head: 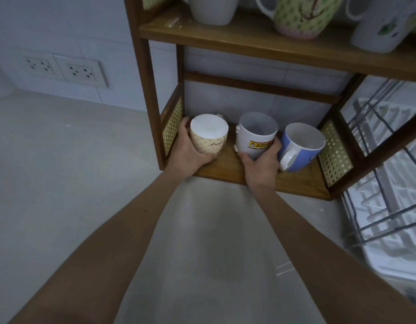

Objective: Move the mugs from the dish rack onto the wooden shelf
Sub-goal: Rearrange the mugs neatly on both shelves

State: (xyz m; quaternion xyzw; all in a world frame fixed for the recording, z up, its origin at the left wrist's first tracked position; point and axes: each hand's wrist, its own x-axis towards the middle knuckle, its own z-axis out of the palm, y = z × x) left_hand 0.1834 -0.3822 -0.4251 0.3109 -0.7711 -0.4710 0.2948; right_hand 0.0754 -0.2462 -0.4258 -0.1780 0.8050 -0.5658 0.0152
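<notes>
My left hand (189, 149) grips a cream dotted mug (209, 134) at the left end of the wooden shelf's bottom board (225, 169). My right hand (260, 160) holds a white mug with a yellow logo (256, 134) in the middle of that board. Whether either mug rests on the wood I cannot tell. A blue and white mug (300, 146) stands to the right, handle toward me, close beside my right hand. On the upper board sit a white mug (214, 8), a green dotted mug (300, 15) and another white mug (380, 29).
The white wire dish rack (387, 183) stands right of the shelf, its visible part holding no mugs. The grey counter (74, 171) spreads left and in front. Two wall sockets (62, 69) sit on the tiled wall at left.
</notes>
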